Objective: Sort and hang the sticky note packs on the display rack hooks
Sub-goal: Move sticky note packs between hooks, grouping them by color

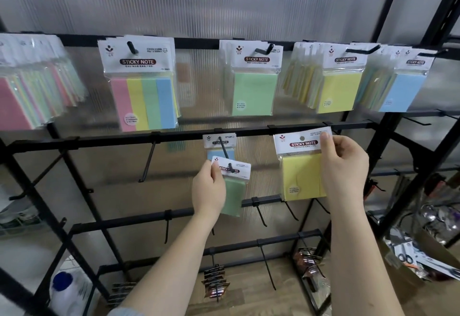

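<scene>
the left hand pinches the header card of a green pack between thumb and curled fingers; the pack's hole sits on the tip of a hook on the second rail. one small blue pack already hangs at the back of that same hook, so it carries two packs. the right hand grips the top right corner of a yellow pack, thumb over the header's front and fingers curled behind, holding it up just under the second rail with its hole free of any hook.

the top rail shows five bunches, each on its own hook: a thick mixed pink-fronted bunch at far left, a four-stripe pack in pink, yellow, green and blue, a green bunch, a yellow bunch and a blue bunch at right. how many packs are in each bunch i cannot tell.

one bare hook hangs left of the hands on the second rail. low down, three clusters of dark packets hang on the bottom hooks, a white jug with a blue cap stands at lower left, and a cardboard box of goods sits at lower right.
</scene>
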`<move>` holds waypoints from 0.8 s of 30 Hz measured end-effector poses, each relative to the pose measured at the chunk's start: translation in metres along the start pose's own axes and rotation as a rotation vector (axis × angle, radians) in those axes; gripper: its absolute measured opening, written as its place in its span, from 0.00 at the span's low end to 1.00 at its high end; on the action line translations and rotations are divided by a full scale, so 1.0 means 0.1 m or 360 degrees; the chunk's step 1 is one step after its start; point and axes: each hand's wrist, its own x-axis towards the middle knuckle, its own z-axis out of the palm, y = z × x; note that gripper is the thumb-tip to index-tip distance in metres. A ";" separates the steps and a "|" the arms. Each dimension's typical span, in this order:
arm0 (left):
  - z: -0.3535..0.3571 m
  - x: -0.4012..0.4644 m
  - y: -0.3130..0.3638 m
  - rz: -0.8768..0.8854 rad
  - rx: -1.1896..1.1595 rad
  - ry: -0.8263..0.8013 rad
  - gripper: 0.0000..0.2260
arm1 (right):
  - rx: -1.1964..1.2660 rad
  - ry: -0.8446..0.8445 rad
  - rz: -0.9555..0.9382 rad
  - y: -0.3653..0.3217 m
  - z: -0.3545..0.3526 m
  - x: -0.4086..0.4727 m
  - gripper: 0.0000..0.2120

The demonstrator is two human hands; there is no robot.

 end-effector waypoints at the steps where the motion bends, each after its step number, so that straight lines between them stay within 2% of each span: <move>1: -0.01 -0.02 0.00 0.0028 0.0019 -0.0003 0.17 | 0.0011 0.0001 0.0005 0.00 0.00 -0.01 0.11; 10: -0.08 -0.13 0.00 0.0181 0.0117 -0.0007 0.17 | 0.0066 -0.0005 0.0062 0.01 0.02 -0.04 0.12; 24: -0.27 0.05 0.22 0.0406 0.0037 -0.0148 0.17 | 0.0166 0.0205 0.0143 -0.04 0.02 -0.16 0.11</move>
